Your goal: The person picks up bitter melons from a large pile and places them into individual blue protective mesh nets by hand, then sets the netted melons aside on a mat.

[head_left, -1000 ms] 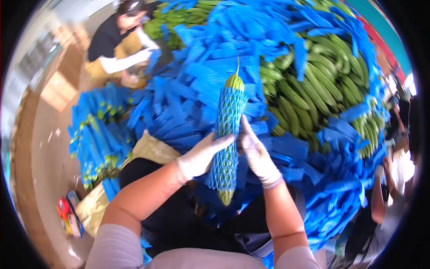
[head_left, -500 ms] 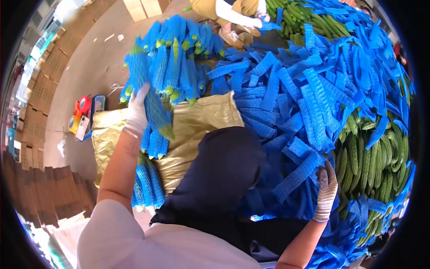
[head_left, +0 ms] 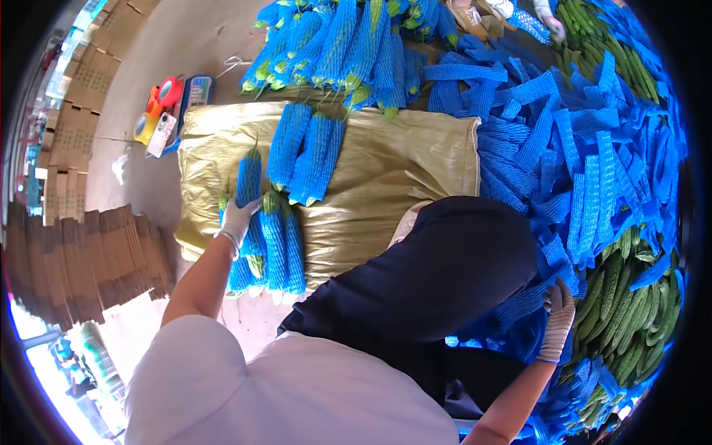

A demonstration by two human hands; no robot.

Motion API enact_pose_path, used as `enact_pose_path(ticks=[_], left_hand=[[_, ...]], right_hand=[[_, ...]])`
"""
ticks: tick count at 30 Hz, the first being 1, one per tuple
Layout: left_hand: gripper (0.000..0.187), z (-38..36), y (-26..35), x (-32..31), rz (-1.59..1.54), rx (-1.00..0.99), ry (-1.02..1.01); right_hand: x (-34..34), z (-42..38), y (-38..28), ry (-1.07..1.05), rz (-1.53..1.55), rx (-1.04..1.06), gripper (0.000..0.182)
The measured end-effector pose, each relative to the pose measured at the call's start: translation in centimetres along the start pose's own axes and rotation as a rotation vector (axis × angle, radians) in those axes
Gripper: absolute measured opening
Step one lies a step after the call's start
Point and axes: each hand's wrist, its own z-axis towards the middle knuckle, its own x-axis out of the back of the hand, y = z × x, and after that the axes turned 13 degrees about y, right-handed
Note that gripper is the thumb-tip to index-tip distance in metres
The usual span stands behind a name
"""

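Arms [head_left: 199, 288] spread wide, left hand [head_left: 236, 225] grasping a blue-netted gourd [head_left: 250, 176].

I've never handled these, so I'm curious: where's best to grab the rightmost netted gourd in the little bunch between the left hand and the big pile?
Probably around the middle of that netted gourd, from above and the right: its body is long and slim, neighbours lie close on its left, and bare sack on its right.

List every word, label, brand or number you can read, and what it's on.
No text is legible.
Stacked cardboard boxes: printed marks, too small and blurred to read.
Blue-edged item beside the red roll: small marks on its pale panel, also unreadable.
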Motion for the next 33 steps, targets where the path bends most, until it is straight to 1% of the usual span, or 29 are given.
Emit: enact_pose_path(ticks=[1,3,5,7,9,10,11,12,13,14,15,16,17,18,19,20,21,22,23,25,27,28,29,31,32,33], left_hand=[[0.071,-0.5,-1.5,0.3,0.038,0.014,0.064],[0.077,-2.7,-3.5,0.6,0.073,-0.047,0.171],[0.087,-4.5,-6.2,0.4,0.387,-0.077,0.307],[0.093,-4.9,-11.0,0.1,0.493,-0.05,0.266],[0.096,-6.4,-10.5,0.1,0.846,0.07,0.192],[0.098,-5.7,-11.3,-0.4,0.92,0.094,0.199],[0.098,-3.6,-14.5,-0.2,0.925,0.067,0.183],[0.099,-0.4,-18.5,0.0,0.804,0.035,0.246],[0.1,1.4,-19.5,-2.1,0.676,-0.006,0.285],[0.096,-1.1,-13.2,-2.7,0.732,-0.119,0.345],[0.093,-4.4,-5.6,-3.2,0.772,-0.245,0.403],[0.087,-0.7,-5.3,-4.0,0.529,-0.385,0.338],[0.08,3.1,-4.5,-5.1,0.283,-0.497,0.265],[0.074,2.3,0.3,-7.4,0.115,-0.516,0.152],[0.069,0.3,7.0,-8.4,-0.045,-0.522,0.043],[0.064,-2.0,12.6,-9.8,-0.187,-0.492,-0.085],[0.06,-5.0,17.9,-11.2,-0.326,-0.454,-0.21],[0.056,-9.4,22.9,-12.6,-0.451,-0.553,-0.354],[0.052,-14.9,27.1,-13.6,-0.571,-0.643,-0.496],[0.042,-26.4,33.3,-14.4,-0.646,-0.86,-0.839],[0.035,-33.5,35.5,-16.3,-0.511,-1.103,-1.031],[0.032,-36.1,35.9,-17.7,-0.416,-1.161,-1.168],[0.03,-38.3,35.9,-19.2,-0.315,-1.212,-1.299],[0.032,-41.8,34.3,-22.3,-0.103,-1.169,-1.469],[0.031,-42.9,33.3,-23.8,-0.043,-1.072,-1.563],[0.03,-43.5,32.4,-25.4,0.017,-0.971,-1.653]], right_hand=[[0.1,0.5,0.6,-0.003,-0.002,-0.005,0.044],[0.4,1.0,1.2,-0.05,0.094,-0.025,0.042],[0.0,0.8,0.8,-0.035,0.105,-0.039,0.043],[-0.3,0.3,0.3,-0.04,0.133,-0.036,0.043],[-1.0,-0.2,-0.8,-0.025,0.133,-0.028,0.042],[-1.2,-0.2,-1.2,-0.039,0.063,-0.034,0.04],[-1.2,-0.4,-1.6,-0.043,-0.01,-0.048,0.039],[-1.5,-1.1,-2.1,-0.023,-0.088,0.011,0.039],[-1.9,-1.7,-2.3,0.017,-0.173,0.064,0.04],[-1.9,-1.7,-1.6,0.05,-0.355,0.238,0.041],[-2.2,-3.2,-3.8,0.053,-0.489,0.292,0.044],[-2.3,-3.9,-4.4,0.007,-0.533,0.18,0.054],[-2.5,-3.9,-4.4,-0.053,-0.726,0.079,0.069],[-2.9,-4.2,-3.9,-0.089,-0.819,0.081,0.078],[-3.3,-4.3,-2.9,-0.148,-0.806,0.072,0.081],[-3.8,-4.4,-0.9,-0.168,-0.822,0.094,0.082],[-4.3,-4.3,-0.4,-0.23,-0.878,0.064,0.082],[-4.5,-4.0,-0.3,-0.262,-0.888,0.014,0.076],[-4.9,-3.6,0.8,-0.221,-0.94,0.068,0.062],[-4.6,-3.2,0.0,-0.181,-0.943,0.078,0.05],[-3.3,-2.7,-2.3,-0.126,-0.842,0.05,0.045],[-2.1,-3.1,-3.9,-0.038,-0.747,0.082,0.044],[-1.5,-3.1,-4.5,-0.017,-0.736,0.08,0.044],[-0.8,-3.6,-4.5,-0.059,-0.733,0.073,0.045],[-1.0,-3.8,-3.5,-0.15,-0.84,0.032,0.053],[-1.5,-3.7,-2.1,-0.2,-0.88,-0.012,0.06]])
